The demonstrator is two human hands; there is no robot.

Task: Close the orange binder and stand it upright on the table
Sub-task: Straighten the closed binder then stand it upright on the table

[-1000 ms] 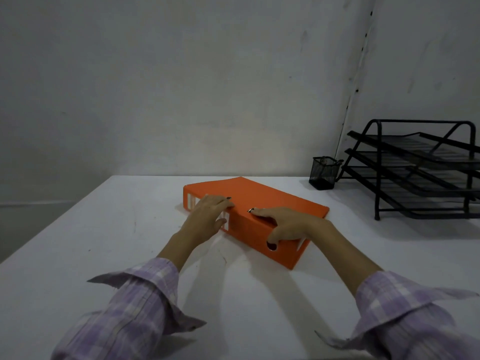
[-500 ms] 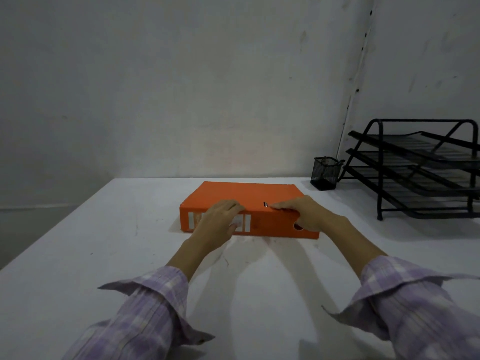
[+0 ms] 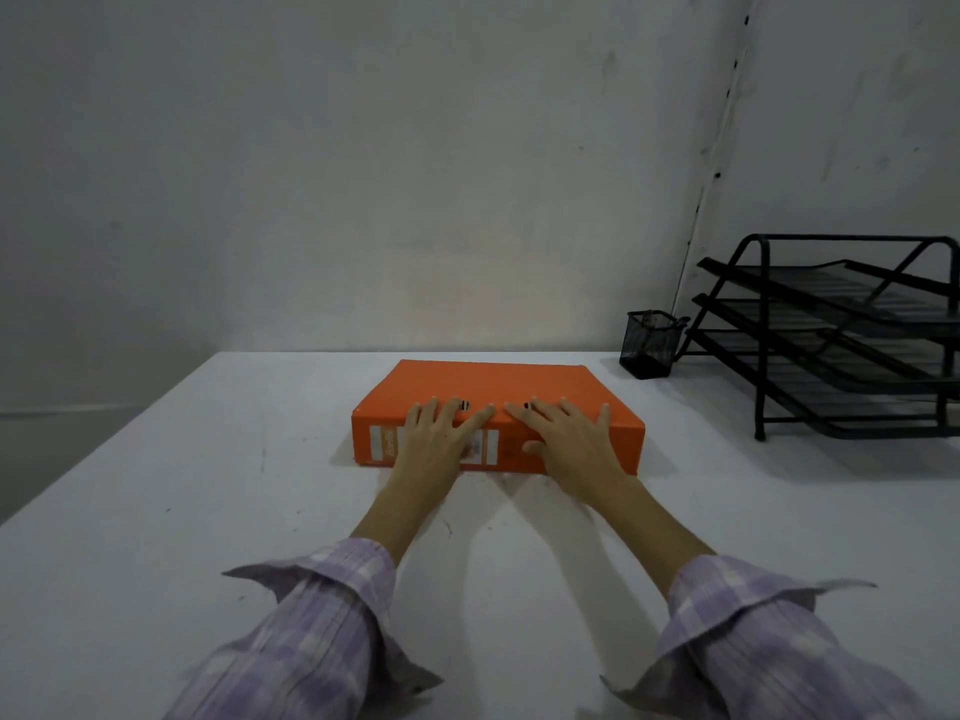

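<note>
The orange binder [image 3: 493, 380] lies flat and closed on the white table [image 3: 208, 485], its labelled spine facing me. My left hand [image 3: 439, 433] covers the middle of the spine, its fingers spread over the top near edge. Just to its right, my right hand [image 3: 566, 439] grips the same edge, fingers on the cover and thumb against the spine. The spine label is partly hidden by both hands.
A small black mesh pen cup [image 3: 649, 344] stands at the back right, by the wall. A black wire letter-tray rack [image 3: 831, 350] with three tiers fills the right side. The wall runs close behind the binder.
The binder has turned on the table from a diagonal lie to square, spine toward me. Both hands moved with it and now sit side by side on the spine.
</note>
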